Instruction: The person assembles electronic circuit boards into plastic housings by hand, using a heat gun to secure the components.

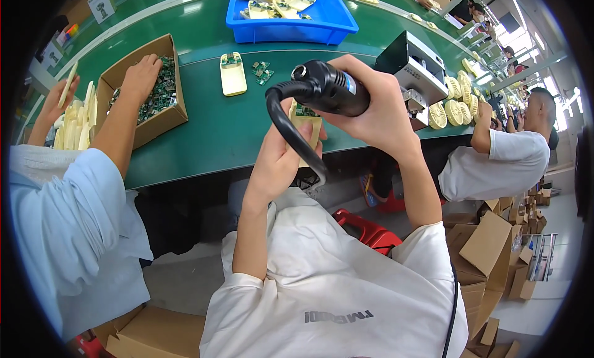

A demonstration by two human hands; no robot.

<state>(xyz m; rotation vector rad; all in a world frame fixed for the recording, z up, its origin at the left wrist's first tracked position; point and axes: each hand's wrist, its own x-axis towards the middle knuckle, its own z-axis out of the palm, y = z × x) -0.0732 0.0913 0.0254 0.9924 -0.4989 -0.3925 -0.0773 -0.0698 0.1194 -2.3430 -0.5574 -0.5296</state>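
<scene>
Black cylindrical tool (339, 91) fills right grip (385, 107) (left grip (275, 163) clasps cream plastic casing (315, 130)); beyond tool, blue plastic bin (284, 33) of cream parts (272, 8); leftward, brown cardboard box (162, 127) of circuit boards (166, 89).

The person wears a loose white T-shirt (297, 268), its soft cloth creased with broad folds across the chest and belly, with one short row of dark grey block lettering (339, 316) printed on the front. Its short left sleeve (242, 285) and short right sleeve (426, 247) are plain white like the body, wide at the hem, leaving the forearms and the left hand (275, 163) and right hand (387, 107) bare. A thin black cable (456, 287) runs down the shirt's right side.
</scene>
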